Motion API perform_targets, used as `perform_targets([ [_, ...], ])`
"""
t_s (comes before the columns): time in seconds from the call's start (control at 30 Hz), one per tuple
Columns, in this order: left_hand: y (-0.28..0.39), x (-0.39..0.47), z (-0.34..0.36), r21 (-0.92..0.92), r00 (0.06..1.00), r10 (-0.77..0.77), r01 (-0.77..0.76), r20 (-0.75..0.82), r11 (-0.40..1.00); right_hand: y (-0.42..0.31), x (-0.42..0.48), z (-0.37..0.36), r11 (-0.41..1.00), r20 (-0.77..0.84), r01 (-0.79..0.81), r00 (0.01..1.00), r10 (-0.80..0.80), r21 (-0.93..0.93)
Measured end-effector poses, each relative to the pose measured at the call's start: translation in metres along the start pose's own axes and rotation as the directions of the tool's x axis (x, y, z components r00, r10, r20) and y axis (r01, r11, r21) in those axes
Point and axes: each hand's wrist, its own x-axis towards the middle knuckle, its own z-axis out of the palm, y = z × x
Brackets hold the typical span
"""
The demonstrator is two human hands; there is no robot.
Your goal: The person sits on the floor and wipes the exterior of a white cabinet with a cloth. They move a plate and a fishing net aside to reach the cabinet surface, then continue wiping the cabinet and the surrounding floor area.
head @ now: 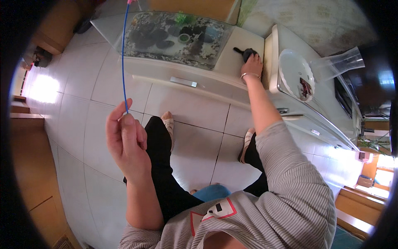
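Note:
Between the thumb and fingers of my left hand (127,133) is the lower end of a thin blue rod (123,62). The rod stands upright in view, and its pink top is cut off by the upper edge. My right hand (252,66) reaches out to the white cabinet top (231,46), its fingers around a small black object (249,54) with a short protruding end. What exactly this object is cannot be made out. Left of that hand stands a glass fish tank (174,39) with dark stones, pale gravel and a green plant.
Right of my right arm, a scalloped white plate (293,73) holding dark red pieces sits on a higher cabinet, beside a clear vase (340,63). A drawer handle (183,82) faces me. Below are floor tiles (199,146) and a blue seat (213,193).

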Motion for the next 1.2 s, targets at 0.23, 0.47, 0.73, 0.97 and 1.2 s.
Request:
perform_targets([
  [0.23,0.001,0.011,-0.006,0.002,0.998,0.058,-0.058,-0.024,0.998,-0.001,-0.076,-0.008,0.915,-0.175,0.152,0.980,-0.092,0.373],
  [0.47,-0.004,0.006,0.008,-0.103,1.000,0.006,-0.006,0.005,0.995,-0.011,-0.187,-0.016,0.681,0.247,0.097,0.887,-0.391,0.726],
  [0.73,-0.002,0.006,-0.003,-0.082,0.999,0.007,-0.011,-0.051,0.997,-0.004,-0.123,-0.090,0.811,-0.088,0.052,0.996,-0.001,0.582],
  [0.97,0.002,-0.001,-0.001,0.016,0.998,0.056,-0.056,-0.035,0.998,0.003,-0.088,-0.051,0.974,0.094,0.219,0.972,-0.213,-0.052],
  [1.2,0.003,0.005,-0.011,0.073,0.998,0.030,-0.025,-0.059,0.997,-0.002,-0.022,-0.030,0.991,0.042,0.084,0.996,-0.080,-0.102],
])
